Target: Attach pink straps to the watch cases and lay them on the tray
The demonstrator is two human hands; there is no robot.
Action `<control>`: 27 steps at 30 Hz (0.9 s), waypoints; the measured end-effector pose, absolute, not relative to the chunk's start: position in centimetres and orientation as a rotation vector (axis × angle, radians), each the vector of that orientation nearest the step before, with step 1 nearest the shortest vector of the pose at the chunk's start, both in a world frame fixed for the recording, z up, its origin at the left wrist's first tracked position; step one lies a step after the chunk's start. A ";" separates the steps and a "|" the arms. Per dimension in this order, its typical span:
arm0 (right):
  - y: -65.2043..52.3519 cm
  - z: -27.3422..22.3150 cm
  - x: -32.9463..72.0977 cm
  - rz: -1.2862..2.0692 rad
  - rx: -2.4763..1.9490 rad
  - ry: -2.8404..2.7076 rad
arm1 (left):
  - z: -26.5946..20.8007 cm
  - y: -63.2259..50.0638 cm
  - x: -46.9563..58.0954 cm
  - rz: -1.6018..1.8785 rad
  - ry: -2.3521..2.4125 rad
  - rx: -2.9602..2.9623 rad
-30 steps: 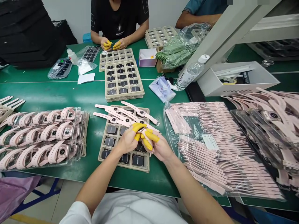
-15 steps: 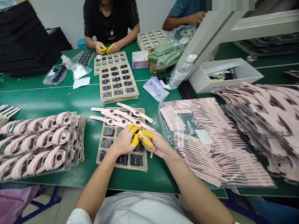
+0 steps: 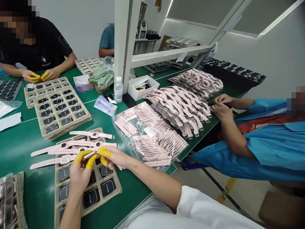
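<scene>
Pale watch case (image 3: 89,155), seen edge-on, is sitting btwn both hands, just above a tray (image 3: 117,183) of dark square watch faces. L hand (image 3: 80,173) is pinching it btwn thumb & fingertips, open only as wide as the case; R hand (image 3: 113,156) is curling bent fingers round a pink strap (image 3: 118,166) at case's R end. Yellow finger covers (image 3: 89,161) are sheathing fingertips. Pink-strapped watches (image 3: 64,160) are lying across tray's far half, some overhanging its L edge. To R, clear bag (image 3: 125,145) is holding more straps. Far L, person in black (image 3: 47,41) is using both hands; far R, person in blue (image 3: 274,136) is sitting.
</scene>
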State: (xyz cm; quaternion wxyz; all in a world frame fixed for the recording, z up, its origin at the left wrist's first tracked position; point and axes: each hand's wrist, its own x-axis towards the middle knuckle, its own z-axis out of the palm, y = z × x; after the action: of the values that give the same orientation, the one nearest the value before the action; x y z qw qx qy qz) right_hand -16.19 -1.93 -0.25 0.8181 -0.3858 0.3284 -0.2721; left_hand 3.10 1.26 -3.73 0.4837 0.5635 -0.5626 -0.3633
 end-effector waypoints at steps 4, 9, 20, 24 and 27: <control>-1.9 -0.3 -16.4 -0.414 -0.789 0.573 | -2.6 0.9 2.0 -0.894 -1.026 1.300; -2.5 -0.5 -16.9 -0.266 -0.916 0.627 | 0.0 -0.1 3.7 -0.691 -0.585 1.215; -2.5 -1.6 -15.7 -0.617 -0.872 0.696 | -3.4 0.5 2.5 -1.043 -1.076 1.504; -2.4 -1.4 -15.5 -0.556 -0.877 0.695 | -5.5 0.6 3.6 -0.906 -1.529 1.393; -2.6 -1.5 -15.7 -0.534 -0.899 0.643 | -6.1 0.1 4.6 -0.779 -1.754 1.336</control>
State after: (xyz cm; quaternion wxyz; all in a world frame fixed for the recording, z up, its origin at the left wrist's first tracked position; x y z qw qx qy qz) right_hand -15.69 -2.62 -1.47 0.8175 -0.4216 0.3017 -0.2507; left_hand 4.62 0.14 -6.08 0.3909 0.5258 -0.6905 -0.3065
